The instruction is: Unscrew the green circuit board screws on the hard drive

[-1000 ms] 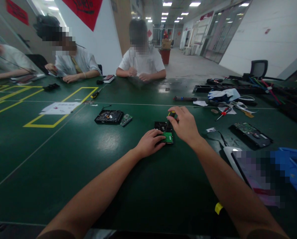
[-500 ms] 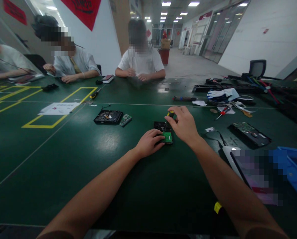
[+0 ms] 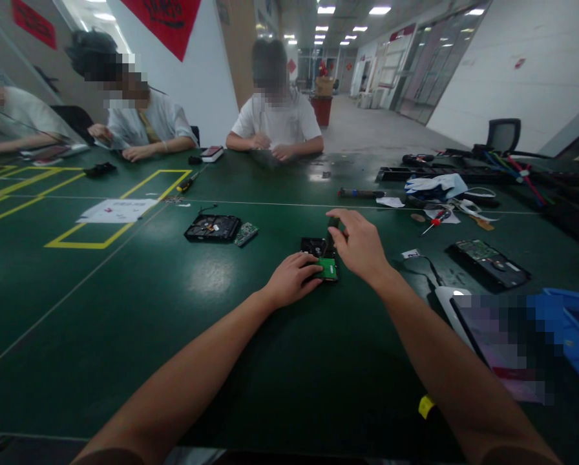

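Note:
In the head view a hard drive with a green circuit board lies on the table in front of me. My left hand grips its left side, fingers across the board and thumb along the near edge. Above the drive, my right hand pinches the dark handle of a screwdriver between thumb and fingers. The screwdriver stands roughly upright, its shaft reaching down towards the board; its tip is too small to make out.
Left of the drive lie an opened hard drive and a loose circuit board. Another hard drive is on the right, near a blue bin. A red screwdriver and gloves lie farther back. Several people sit opposite.
The fingers of my right hand have shifted around the screwdriver handle, and its yellow top no longer shows. My left hand and the hard drive stay in place.

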Available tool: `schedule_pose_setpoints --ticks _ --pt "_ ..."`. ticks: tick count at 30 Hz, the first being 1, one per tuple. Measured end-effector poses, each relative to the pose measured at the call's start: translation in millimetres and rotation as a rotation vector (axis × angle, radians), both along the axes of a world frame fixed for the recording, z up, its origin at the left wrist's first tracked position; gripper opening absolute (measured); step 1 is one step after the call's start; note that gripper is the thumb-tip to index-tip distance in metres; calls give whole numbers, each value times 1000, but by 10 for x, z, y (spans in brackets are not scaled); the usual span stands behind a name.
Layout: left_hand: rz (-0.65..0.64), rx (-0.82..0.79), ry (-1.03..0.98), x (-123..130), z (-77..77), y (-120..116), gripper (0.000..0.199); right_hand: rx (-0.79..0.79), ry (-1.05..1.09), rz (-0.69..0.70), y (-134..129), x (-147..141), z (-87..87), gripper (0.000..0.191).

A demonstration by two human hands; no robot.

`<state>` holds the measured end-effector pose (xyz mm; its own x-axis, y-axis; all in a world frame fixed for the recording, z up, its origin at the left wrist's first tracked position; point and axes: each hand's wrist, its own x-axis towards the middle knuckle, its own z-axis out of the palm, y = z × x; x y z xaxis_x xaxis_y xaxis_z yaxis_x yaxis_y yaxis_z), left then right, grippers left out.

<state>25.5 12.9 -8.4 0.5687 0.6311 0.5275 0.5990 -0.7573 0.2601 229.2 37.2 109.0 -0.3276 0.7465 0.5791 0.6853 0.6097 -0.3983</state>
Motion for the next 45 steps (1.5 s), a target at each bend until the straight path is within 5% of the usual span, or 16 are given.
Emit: schedule_pose_setpoints --ticks 9,45 --pt "5 -8 2 0 -17 3 32 23 -31 -85 -17 -16 -8 25" --pt "13 -7 13 -1 -7 -3 32 29 -2 -50 -8 -23 -20 30"
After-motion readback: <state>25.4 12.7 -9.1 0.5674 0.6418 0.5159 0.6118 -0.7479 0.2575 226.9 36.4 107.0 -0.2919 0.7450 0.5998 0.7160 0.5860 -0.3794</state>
